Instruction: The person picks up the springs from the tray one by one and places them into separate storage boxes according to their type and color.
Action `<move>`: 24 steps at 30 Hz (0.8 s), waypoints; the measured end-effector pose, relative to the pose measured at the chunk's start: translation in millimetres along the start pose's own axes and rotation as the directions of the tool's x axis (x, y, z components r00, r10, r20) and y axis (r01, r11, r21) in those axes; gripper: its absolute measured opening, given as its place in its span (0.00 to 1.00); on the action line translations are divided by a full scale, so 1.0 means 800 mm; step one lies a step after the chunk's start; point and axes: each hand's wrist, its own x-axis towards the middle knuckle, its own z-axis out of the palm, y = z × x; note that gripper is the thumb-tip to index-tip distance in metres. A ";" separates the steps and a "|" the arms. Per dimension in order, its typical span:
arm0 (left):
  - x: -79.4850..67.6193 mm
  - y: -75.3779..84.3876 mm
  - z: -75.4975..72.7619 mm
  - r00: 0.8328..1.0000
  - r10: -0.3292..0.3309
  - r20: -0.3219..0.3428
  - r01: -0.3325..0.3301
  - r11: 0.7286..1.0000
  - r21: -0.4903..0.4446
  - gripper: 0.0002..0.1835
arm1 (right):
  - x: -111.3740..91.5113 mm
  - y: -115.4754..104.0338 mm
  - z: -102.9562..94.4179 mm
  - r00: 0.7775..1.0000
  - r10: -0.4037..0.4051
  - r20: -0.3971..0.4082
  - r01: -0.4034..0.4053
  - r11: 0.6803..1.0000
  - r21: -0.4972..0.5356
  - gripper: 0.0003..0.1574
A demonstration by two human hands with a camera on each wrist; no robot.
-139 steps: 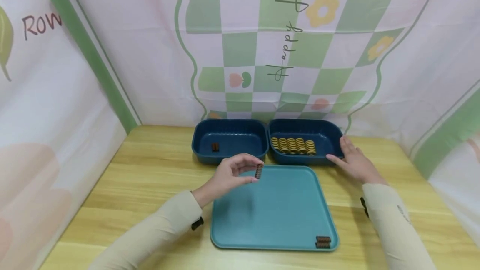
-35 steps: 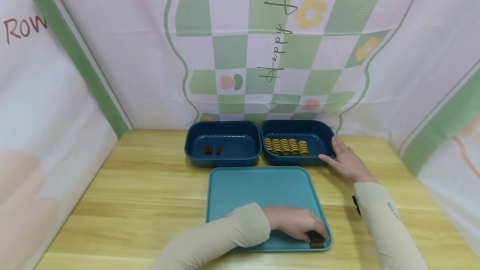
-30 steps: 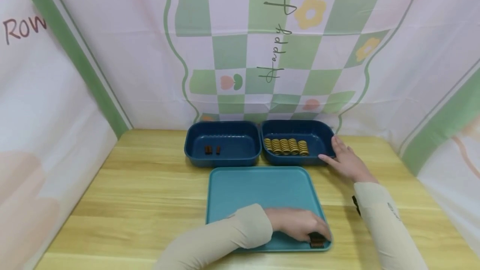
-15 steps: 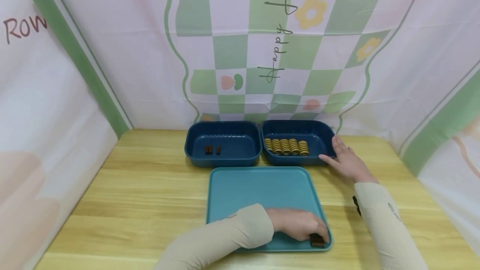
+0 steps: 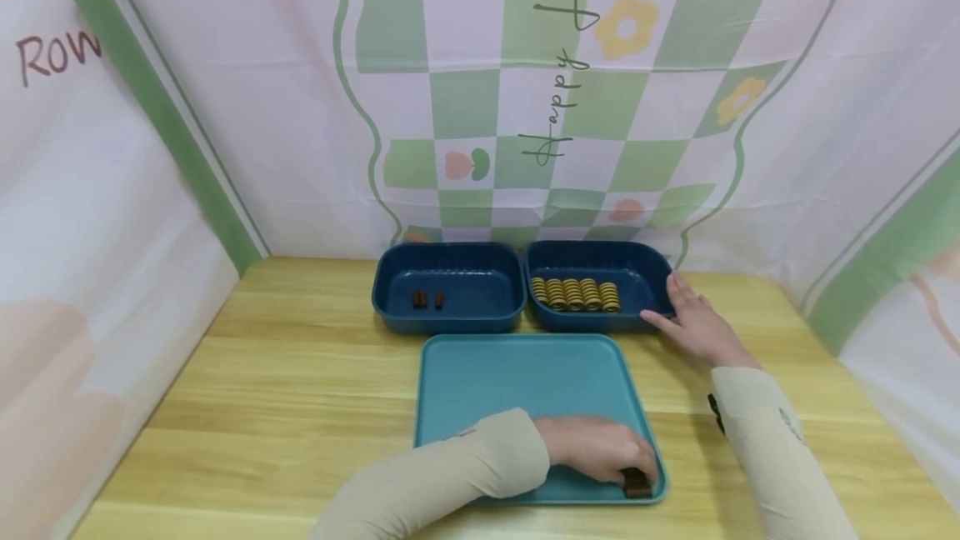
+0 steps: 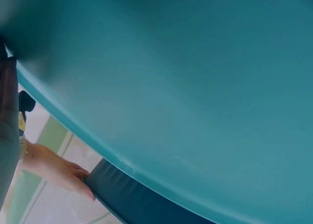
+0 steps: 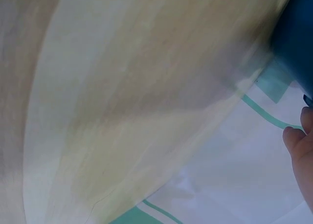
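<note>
My left hand point(image 5: 600, 448) reaches across the teal tray point(image 5: 525, 382) to its near right corner. There its thumb and bent fingers pinch at the dark brown coil springs point(image 5: 637, 487), partly hidden beneath the hand. My right hand point(image 5: 701, 327) rests on the right end of the right-hand navy box point(image 5: 592, 322), fingers fairly straight and thumb along the front rim. Inside that box several yellow-and-black coil springs point(image 5: 573, 294) stand in a row. The left-hand navy box point(image 5: 450, 325) holds a few small brown coil springs point(image 5: 418, 299). In the left wrist view, the tray fills most of the picture.
Both boxes sit side by side at the back of the wooden table point(image 5: 300, 373), just behind the tray. A printed curtain point(image 5: 465, 107) hangs directly behind them and on both sides.
Earlier, my left hand carried a brown spring above the tray; now the left box shows one more, and that hand is at the tray's near right corner. The right hand has stayed put.
</note>
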 end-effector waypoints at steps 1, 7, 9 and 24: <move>-0.001 0.000 0.000 1.000 -0.007 -0.005 0.007 1.000 -0.003 0.18 | 0.000 0.001 0.000 1.000 -0.001 -0.002 0.001 1.000 0.001 0.59; -0.009 -0.001 -0.004 0.994 -0.017 -0.106 0.006 0.995 -0.101 0.18 | 0.000 0.003 0.003 1.000 0.003 -0.004 -0.003 1.000 0.000 0.59; -0.014 -0.001 -0.007 0.986 -0.019 -0.167 -0.004 0.991 -0.133 0.18 | 0.000 0.003 0.003 1.000 0.009 -0.003 -0.009 1.000 -0.003 0.60; -0.067 0.021 -0.026 0.748 -0.425 -0.509 -0.357 0.390 -0.849 0.20 | 0.001 0.002 0.002 1.000 0.020 0.000 -0.020 1.000 0.005 0.60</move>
